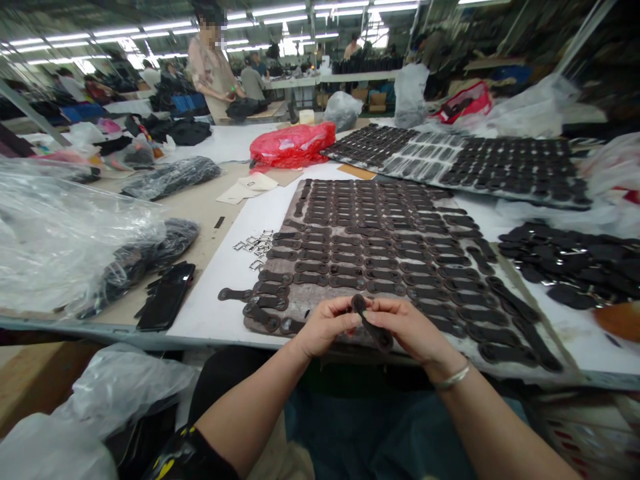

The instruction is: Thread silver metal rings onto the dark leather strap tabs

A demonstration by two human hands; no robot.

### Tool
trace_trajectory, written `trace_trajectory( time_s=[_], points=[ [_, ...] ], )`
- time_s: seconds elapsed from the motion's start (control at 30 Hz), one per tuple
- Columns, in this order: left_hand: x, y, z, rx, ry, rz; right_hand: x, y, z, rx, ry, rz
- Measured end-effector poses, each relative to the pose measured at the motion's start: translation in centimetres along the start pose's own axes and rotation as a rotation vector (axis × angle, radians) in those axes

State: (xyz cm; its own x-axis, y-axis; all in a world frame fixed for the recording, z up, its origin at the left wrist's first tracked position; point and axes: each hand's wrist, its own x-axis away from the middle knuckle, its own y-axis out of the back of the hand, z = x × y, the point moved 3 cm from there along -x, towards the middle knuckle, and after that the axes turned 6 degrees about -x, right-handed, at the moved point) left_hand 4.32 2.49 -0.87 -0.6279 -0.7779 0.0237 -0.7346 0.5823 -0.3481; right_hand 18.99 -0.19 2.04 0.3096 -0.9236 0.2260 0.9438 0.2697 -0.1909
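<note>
Both hands work on one dark strap, which is raised over the near edge of the grey board. The left hand has thumb and fingertips drawn together at the strap's upper round end. The right hand is closed on it in a pinch, thumb pressed across the narrow part just below that end. The lower round end hangs free, slanting toward the person and to the right. Whether anything small sits between the fingertips cannot be told.

The strap looks bendy, so a firm pinch close to the end being worked should serve better than a hold at the far tip. It seems wise to let one hand steady the strap while the other does the fine pressing, with the thumbs clear of the edges so that the two ends can be seen and lined up. Pulling hard could twist the narrow middle.

More straps lie in rows over most of the board, some askew along its right side; a low hold on the piece, or a dragging wrist with its bracelet, could knock them out of line. Metal buckles lie loose just left of the board, a phone lies farther left, and a pile of black pieces is to its right.
</note>
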Motion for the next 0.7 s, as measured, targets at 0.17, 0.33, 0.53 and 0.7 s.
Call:
trace_trajectory(
  time_s=[0.17,0.33,0.53,0.7],
  points=[
    [0.10,-0.38,0.31,-0.093,-0.027,-0.103,-0.07,-0.32,0.06,0.048,-0.023,0.003],
    [-0.36,-0.14,0.45,-0.088,-0.001,-0.159,0.04,-0.22,0.20,0.205,0.055,0.023],
    [-0.56,0.11,0.36,-0.121,0.012,-0.154,-0.21,0.24,-0.28,0.451,0.143,-0.102],
    [-0.56,0.15,0.27,-0.088,0.000,-0.162,-0.34,0.31,-0.20,0.489,0.209,-0.147]
  ],
)
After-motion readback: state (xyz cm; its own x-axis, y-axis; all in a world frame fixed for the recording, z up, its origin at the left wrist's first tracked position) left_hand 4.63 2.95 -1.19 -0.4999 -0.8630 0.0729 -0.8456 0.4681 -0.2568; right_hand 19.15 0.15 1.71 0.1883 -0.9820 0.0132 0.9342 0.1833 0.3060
